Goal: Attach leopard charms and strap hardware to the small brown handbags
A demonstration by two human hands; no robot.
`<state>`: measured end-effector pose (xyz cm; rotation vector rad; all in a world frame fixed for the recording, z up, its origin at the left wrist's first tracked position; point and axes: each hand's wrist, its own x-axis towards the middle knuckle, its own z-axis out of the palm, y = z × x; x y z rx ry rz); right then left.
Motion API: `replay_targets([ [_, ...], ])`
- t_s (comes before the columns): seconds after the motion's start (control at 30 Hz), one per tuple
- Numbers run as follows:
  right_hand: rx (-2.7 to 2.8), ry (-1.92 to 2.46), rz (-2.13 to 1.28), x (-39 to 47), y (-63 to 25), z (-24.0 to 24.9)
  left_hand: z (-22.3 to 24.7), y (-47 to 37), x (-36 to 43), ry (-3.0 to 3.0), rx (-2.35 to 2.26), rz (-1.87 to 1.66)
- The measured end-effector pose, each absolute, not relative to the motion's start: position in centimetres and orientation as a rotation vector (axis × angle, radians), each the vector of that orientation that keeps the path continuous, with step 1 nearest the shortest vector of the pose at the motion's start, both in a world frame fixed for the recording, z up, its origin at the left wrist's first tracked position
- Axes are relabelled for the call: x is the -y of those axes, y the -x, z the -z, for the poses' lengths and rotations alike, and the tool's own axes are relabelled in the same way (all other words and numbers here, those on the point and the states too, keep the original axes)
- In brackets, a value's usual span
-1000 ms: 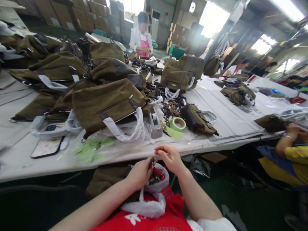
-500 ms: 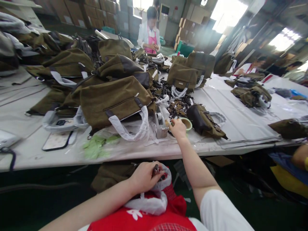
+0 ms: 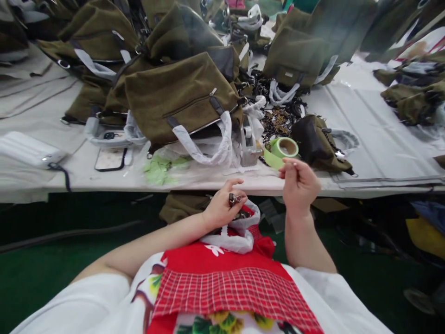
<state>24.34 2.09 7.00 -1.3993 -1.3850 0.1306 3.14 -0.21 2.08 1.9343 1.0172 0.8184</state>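
Note:
Pinched fingers of my right hand [image 3: 301,186] are at the loose end of light green tape [image 3: 274,160]. That strip runs from a tape roll [image 3: 288,147] lying on the table by its front edge. My left hand [image 3: 224,204] is closed round a small metal clasp on a dark strap end [image 3: 234,199], its index finger raised. Below it, an olive bag [image 3: 184,207] rests at my lap, partly hidden by my forearm. The bag's handle [image 3: 231,243] is wrapped in white and lies against my red apron.
A grey tape dispenser [image 3: 249,147] stands left of the roll. A large olive bag [image 3: 184,102] lies behind it, with more bags around. Chains [image 3: 278,120] are heaped behind the roll. A small olive bag [image 3: 321,144] sits right. A phone [image 3: 110,158] and white device [image 3: 29,149] lie left.
My right hand has drawn back from beside the dispenser toward me, and a strip of tape now extends from the roll. My left index finger has lifted. The view has tilted down.

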Motion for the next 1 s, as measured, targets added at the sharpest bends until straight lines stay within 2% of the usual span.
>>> replay_targets([
  [0.17,1.232,1.433,-0.649,2.3,-21.3,-4.0,-2.0,-3.4,0.5,-2.032,-0.798,-0.745],
  [0.3,0.958,1.372,-0.842,2.1,-21.6,-3.0,-2.0,-3.7,0.9,-2.001,-0.814,-0.694],
  [0.4,0.955,1.416,-0.774,2.0,-22.7,-3.5,-2.1,-3.7,1.2,-1.985,-0.921,-0.679],
  [0.57,1.461,1.426,-0.084,4.5,-23.1,-6.1,-1.9,-3.7,1.6,-1.974,-1.047,-0.569],
  [0.63,1.885,1.333,-0.155,5.3,-22.4,-6.9,-1.8,-3.7,1.7,-1.982,-1.032,-0.576],
  [0.73,2.353,1.344,-0.473,5.1,-21.3,-6.7,-1.5,-3.5,1.7,-1.987,-1.007,-0.621],
  [0.87,2.461,1.598,-0.589,4.0,-21.5,-5.5,-1.4,-3.1,1.7,-1.969,-0.972,-0.705],
  [1.0,2.324,1.700,-0.552,4.1,-22.7,-5.8,-1.4,-3.0,1.7,-1.788,-1.100,-0.957],
])
